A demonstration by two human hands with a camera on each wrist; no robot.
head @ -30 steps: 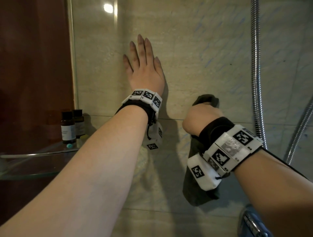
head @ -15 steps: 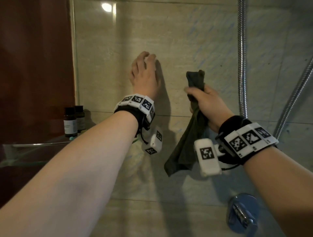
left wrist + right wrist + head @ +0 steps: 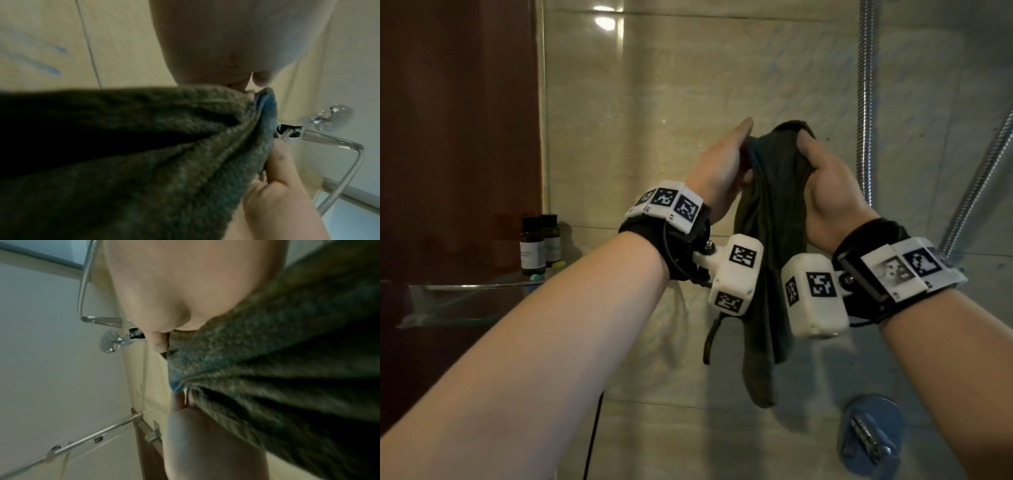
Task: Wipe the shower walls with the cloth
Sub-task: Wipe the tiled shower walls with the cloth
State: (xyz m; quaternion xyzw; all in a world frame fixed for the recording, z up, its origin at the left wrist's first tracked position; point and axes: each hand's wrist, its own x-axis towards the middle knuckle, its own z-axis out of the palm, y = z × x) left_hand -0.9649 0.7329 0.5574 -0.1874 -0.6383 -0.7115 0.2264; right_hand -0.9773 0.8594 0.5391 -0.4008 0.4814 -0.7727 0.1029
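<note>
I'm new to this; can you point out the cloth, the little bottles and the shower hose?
dark green cloth (image 3: 774, 219): head view, hanging middle.
two small brown bottles (image 3: 532, 246): head view, front bottle's label.
ribbed metal shower hose (image 3: 864, 102): head view, upright stretch.

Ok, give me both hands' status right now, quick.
Left hand: grips the top of the dark green cloth, held up in front of the tiled wall.
Right hand: grips the same cloth from the other side.
</note>
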